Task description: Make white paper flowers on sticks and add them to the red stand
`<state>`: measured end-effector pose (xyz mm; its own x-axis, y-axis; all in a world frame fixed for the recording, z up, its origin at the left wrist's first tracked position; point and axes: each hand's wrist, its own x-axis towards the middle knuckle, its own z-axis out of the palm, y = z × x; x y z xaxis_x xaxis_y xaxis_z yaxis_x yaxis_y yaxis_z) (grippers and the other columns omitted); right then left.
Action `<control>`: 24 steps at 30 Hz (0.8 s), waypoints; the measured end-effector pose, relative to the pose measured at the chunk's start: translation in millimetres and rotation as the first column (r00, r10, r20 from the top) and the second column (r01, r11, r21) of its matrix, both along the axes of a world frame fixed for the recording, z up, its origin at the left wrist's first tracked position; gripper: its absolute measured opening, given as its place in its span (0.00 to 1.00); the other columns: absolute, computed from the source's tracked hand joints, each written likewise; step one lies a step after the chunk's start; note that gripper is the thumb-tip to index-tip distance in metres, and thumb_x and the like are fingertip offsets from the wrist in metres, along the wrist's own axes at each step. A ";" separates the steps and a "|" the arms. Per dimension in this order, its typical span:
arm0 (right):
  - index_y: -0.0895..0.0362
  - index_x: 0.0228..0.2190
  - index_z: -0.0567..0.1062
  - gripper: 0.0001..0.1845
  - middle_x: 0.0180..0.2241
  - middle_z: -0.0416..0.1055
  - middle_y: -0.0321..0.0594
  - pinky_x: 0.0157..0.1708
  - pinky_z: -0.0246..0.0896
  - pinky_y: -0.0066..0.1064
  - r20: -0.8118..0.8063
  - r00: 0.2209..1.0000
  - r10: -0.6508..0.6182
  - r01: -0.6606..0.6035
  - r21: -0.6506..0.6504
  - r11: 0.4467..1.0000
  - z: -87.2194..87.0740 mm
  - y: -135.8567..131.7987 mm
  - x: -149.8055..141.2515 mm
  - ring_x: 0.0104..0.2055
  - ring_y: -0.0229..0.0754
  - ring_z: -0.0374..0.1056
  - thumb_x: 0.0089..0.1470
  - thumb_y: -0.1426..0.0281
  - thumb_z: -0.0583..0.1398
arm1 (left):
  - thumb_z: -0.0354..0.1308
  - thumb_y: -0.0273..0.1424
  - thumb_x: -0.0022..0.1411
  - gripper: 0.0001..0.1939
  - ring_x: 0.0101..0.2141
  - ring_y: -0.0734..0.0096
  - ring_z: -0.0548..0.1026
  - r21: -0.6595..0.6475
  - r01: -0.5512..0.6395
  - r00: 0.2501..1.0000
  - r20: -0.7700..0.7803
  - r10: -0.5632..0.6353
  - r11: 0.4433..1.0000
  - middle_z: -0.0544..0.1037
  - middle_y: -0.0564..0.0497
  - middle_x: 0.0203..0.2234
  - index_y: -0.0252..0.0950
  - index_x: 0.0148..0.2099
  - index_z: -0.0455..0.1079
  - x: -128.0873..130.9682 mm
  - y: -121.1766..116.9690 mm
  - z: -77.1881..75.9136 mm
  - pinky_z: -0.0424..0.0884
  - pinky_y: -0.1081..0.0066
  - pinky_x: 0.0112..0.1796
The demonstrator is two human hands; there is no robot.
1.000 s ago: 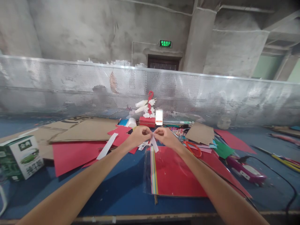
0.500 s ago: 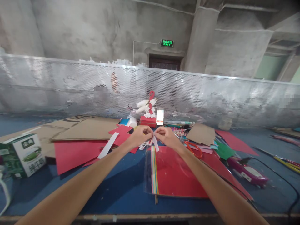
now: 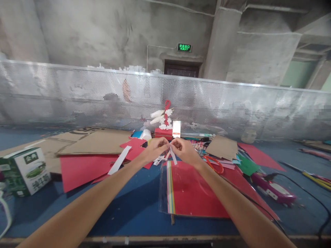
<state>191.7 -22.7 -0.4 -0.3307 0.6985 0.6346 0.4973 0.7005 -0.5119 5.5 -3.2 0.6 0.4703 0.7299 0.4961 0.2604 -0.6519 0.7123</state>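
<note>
White paper strip [image 3: 173, 158], head view: held at its upper end between the two hands, with the lower end hanging free near the far edge of a clear-sleeved pack of red paper [image 3: 200, 193]. The fingers of the left hand [image 3: 157, 148] are closed in a pinch at the strip's upper end. The fingers of the right hand [image 3: 182, 150] are pinched on the same end, close beside the left. A second white strip [image 3: 119, 161] lies on red sheets [image 3: 86, 168] to the left. Orange-handled scissors [image 3: 216, 165] lie to the right of the right hand. Beyond the hands, a lit phone [image 3: 177, 130] stands upright beside a red box [image 3: 162, 133]. A milk carton [image 3: 31, 172] stands at the left on the blue tabletop [image 3: 131, 210].
</note>
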 end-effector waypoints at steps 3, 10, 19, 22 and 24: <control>0.55 0.32 0.72 0.07 0.27 0.73 0.36 0.30 0.55 0.26 0.113 0.993 -0.044 0.036 0.068 0.997 2.3 -1.5 1.6 0.28 0.37 0.66 0.57 0.66 0.56 | 0.54 0.40 0.62 0.14 0.26 0.74 0.70 0.046 -0.010 0.999 -0.038 0.012 0.999 0.73 0.52 0.25 0.34 0.33 0.67 0.1 3.2 -3.2 0.64 0.74 0.29; 0.55 0.33 0.72 0.06 0.29 0.74 0.35 0.31 0.53 0.26 0.193 0.978 -0.076 0.052 0.126 0.991 4.2 -1.1 4.2 0.29 0.37 0.66 0.58 0.68 0.55 | 0.54 0.37 0.61 0.12 0.26 0.73 0.70 0.055 -0.026 0.997 -0.068 0.030 0.998 0.74 0.51 0.25 0.34 0.31 0.68 1.1 2.3 -1.3 0.65 0.74 0.30; 0.54 0.33 0.72 0.05 0.30 0.74 0.36 0.31 0.53 0.27 0.232 0.969 -0.083 0.049 0.147 0.988 4.3 -1.2 4.7 0.29 0.37 0.66 0.58 0.69 0.56 | 0.54 0.36 0.61 0.10 0.28 0.72 0.72 0.078 -0.037 0.996 -0.079 0.043 0.996 0.74 0.51 0.26 0.34 0.33 0.68 1.2 4.3 -4.1 0.67 0.74 0.31; 0.54 0.33 0.72 0.06 0.30 0.74 0.36 0.31 0.54 0.27 0.230 0.970 -0.074 0.044 0.134 0.990 4.4 -1.1 4.4 0.29 0.37 0.67 0.58 0.68 0.56 | 0.54 0.35 0.60 0.09 0.28 0.73 0.73 0.072 -0.038 0.996 -0.072 0.043 0.997 0.75 0.51 0.26 0.35 0.33 0.68 1.1 5.6 -5.7 0.67 0.74 0.31; 0.54 0.33 0.72 0.06 0.30 0.75 0.36 0.32 0.54 0.27 0.221 0.973 -0.069 0.042 0.125 0.991 4.5 -1.4 3.8 0.30 0.38 0.67 0.59 0.67 0.56 | 0.54 0.35 0.60 0.09 0.28 0.73 0.72 0.073 -0.042 0.997 -0.060 0.046 0.996 0.74 0.52 0.26 0.35 0.32 0.68 1.2 5.2 -5.4 0.67 0.74 0.31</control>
